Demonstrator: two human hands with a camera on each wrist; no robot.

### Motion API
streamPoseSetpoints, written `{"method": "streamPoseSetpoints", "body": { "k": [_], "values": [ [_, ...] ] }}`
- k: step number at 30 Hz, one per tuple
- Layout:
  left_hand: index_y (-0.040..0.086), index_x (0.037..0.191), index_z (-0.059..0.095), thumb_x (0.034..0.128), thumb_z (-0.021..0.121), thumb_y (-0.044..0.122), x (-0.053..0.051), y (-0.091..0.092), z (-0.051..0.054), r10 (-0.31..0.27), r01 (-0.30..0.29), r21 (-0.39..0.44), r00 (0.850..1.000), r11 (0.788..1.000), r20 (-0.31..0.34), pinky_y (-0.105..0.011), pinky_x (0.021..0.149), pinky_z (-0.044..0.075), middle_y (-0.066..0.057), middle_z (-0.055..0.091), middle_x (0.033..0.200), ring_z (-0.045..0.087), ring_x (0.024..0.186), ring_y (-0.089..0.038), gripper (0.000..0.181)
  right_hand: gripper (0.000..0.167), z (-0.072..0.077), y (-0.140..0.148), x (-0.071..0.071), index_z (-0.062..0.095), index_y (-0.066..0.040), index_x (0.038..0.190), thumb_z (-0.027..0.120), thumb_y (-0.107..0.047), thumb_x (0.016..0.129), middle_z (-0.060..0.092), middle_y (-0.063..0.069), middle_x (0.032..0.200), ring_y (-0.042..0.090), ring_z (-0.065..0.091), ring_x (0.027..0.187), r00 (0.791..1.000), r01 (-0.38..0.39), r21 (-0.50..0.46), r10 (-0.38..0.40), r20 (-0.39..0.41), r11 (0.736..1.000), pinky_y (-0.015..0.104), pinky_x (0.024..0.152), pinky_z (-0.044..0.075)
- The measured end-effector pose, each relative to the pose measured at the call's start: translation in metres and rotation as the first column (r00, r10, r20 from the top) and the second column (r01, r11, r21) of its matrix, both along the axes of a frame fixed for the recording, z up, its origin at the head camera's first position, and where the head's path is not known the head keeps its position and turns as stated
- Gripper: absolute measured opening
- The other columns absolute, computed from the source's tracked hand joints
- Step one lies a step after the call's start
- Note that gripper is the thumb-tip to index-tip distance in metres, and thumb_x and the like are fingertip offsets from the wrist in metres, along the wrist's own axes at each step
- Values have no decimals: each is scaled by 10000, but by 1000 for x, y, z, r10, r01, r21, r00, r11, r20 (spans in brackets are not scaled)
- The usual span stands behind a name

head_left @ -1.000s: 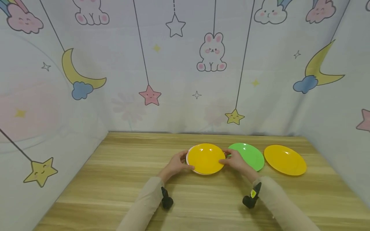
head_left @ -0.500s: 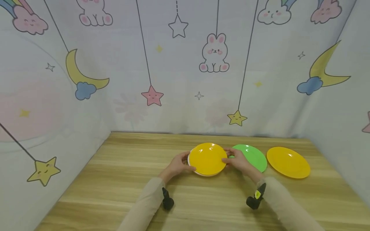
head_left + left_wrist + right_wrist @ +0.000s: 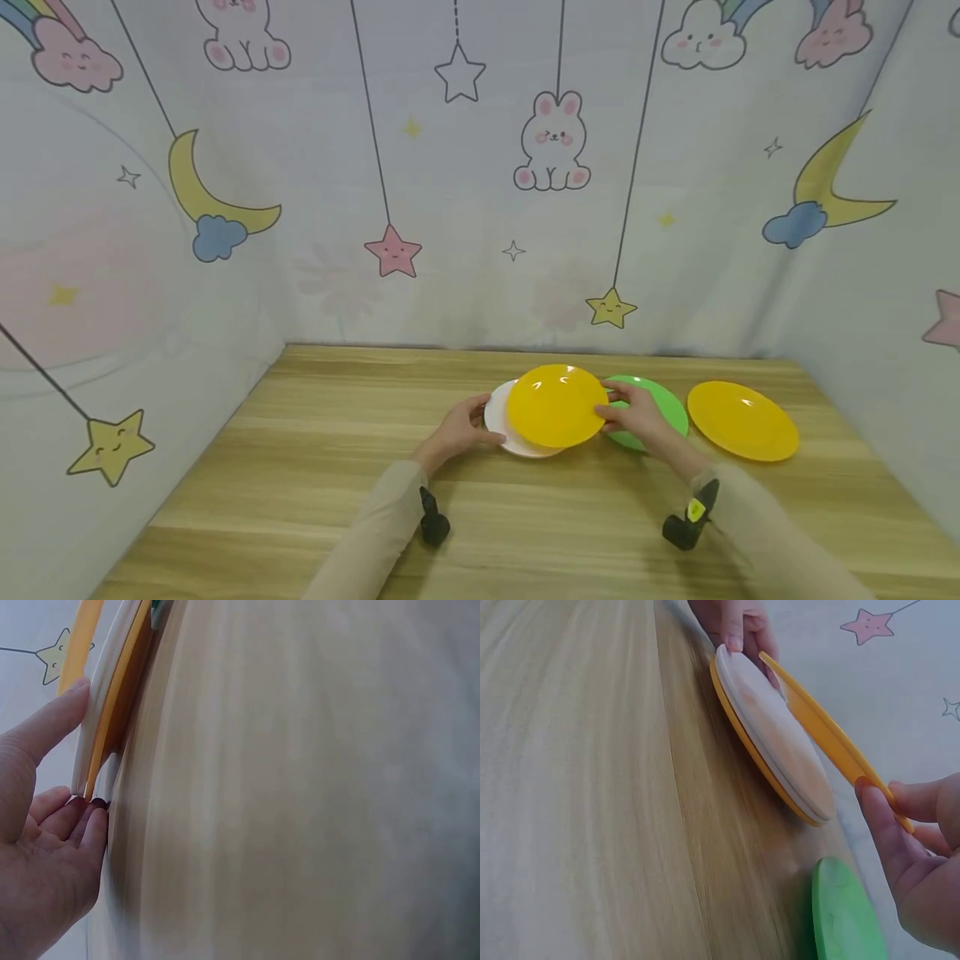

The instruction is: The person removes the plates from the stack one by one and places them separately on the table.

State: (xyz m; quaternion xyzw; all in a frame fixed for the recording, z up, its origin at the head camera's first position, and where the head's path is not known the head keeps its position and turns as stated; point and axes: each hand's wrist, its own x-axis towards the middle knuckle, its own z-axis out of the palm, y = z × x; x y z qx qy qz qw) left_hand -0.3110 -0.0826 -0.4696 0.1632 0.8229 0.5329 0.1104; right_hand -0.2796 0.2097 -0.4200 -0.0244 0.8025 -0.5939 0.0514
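Observation:
My right hand point(image 3: 643, 417) pinches the right rim of a yellow-orange plate point(image 3: 558, 406), thumb on one face and fingers on the other. This plate hangs tilted above a white plate point(image 3: 498, 417) and covers part of it. My left hand point(image 3: 456, 431) grips the white plate's left edge, thumb on the rim and fingers below. Under the white plate lies another orange plate point(image 3: 124, 690), seen edge-on in both wrist views. In the right wrist view a gap separates the upper yellow-orange plate from the white one.
A green plate point(image 3: 663, 406) lies on the wooden table point(image 3: 360, 392) just behind my right hand, partly hidden by it. Further right lies another yellow-orange plate point(image 3: 742, 421). A patterned cloth backdrop point(image 3: 465, 183) encloses the table at the back and sides.
The upper yellow-orange plate has come up and rightward off the white plate with my right hand, baring the white plate's left part. My left hand stays about where it was.

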Motion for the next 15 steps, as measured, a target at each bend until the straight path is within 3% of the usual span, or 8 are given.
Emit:
{"method": "streamPoseSetpoints", "body": {
  "k": [15],
  "values": [
    [-61,1357,332,709,778,148,3,1,1,26,-26,-2,1000,1000,4,-415,1036,342,-224,348,1396,385,1250,-349,814,602,9,31,34,270,125,1354,584,-8,859,534,140,999,76,617,618,999,52,-35,-52,-5,998,302,657,566]
  ]
}}
